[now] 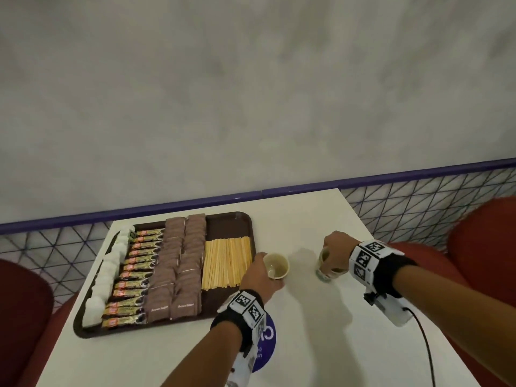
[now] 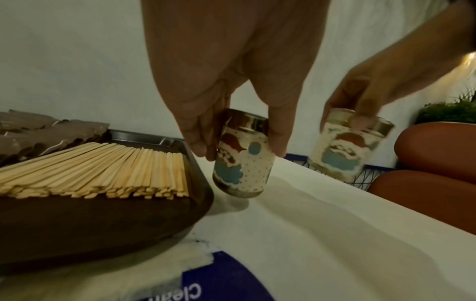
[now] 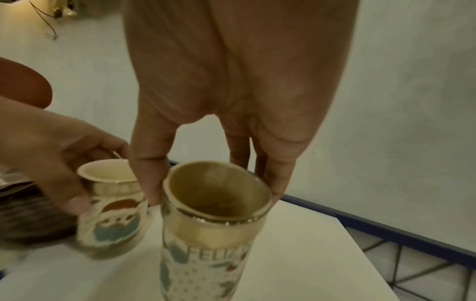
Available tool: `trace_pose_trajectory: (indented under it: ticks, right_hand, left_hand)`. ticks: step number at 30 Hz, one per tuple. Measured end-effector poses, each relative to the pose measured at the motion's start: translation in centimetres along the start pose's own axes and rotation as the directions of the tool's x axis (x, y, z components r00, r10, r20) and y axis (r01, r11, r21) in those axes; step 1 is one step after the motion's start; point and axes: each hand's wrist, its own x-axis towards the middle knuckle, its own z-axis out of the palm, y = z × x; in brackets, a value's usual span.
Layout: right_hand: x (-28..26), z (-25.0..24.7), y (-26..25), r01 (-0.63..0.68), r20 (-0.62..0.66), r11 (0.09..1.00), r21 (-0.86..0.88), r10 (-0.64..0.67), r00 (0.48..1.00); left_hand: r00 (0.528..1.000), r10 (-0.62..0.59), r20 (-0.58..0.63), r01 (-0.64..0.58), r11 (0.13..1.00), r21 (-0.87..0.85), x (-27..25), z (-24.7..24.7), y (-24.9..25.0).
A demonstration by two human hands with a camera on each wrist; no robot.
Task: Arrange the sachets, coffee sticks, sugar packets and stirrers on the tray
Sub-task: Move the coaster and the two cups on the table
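Note:
A brown tray [image 1: 229, 219] holds a column of white sachets [image 1: 106, 275], a row of coffee sticks [image 1: 136, 272], two columns of brown sugar packets [image 1: 178, 263] and a bed of wooden stirrers [image 1: 226, 263]. Just right of the tray, my left hand [image 1: 261, 272] grips a decorated empty cup [image 1: 276, 265] by its rim, tilted, as the left wrist view shows at the cup [image 2: 242, 156] beside the stirrers [image 2: 103, 169]. Further right, my right hand [image 1: 335, 252] grips a second, matching cup [image 1: 324, 265] from above; its open mouth fills the right wrist view [image 3: 216, 203].
The white table [image 1: 307, 344] carries a round blue sticker [image 1: 266, 347] under my left wrist. Red chairs [image 1: 480, 247] stand to the right and another [image 1: 22, 308] to the left. A grey wall with a purple rail [image 1: 391, 174] runs behind the table.

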Motion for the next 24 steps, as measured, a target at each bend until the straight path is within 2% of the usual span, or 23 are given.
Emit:
trace_pose_trajectory:
  ticks: [5, 13, 19, 24]
  right_hand:
    - [4.1, -0.8, -4.0, 0.035, -0.095, 0.998, 0.043, -0.031, 0.995]
    - [9.0, 0.1, -8.9, 0.077, -0.081, 0.996, 0.036, -0.074, 0.994]
    - [10.0, 0.6, -10.3, 0.083, -0.095, 0.987, 0.138, -0.071, 0.993]
    - [10.0, 0.7, -9.5, 0.155, -0.162, 0.956, 0.247, -0.117, 0.98]
  left_hand:
    - [1.0, -0.016, -0.003, 0.016, 1.0, 0.0, 0.8, 0.6, -1.6]
    - [0.998, 0.012, -0.065, -0.015, 0.999, -0.048, 1.2, 1.5, -2.5]
    - [1.0, 0.02, -0.023, -0.022, 0.997, -0.073, 1.4, 1.6, -3.3]
    - [0.995, 0.076, -0.061, -0.082, 0.992, -0.1, 1.6, 1.0, -4.0]
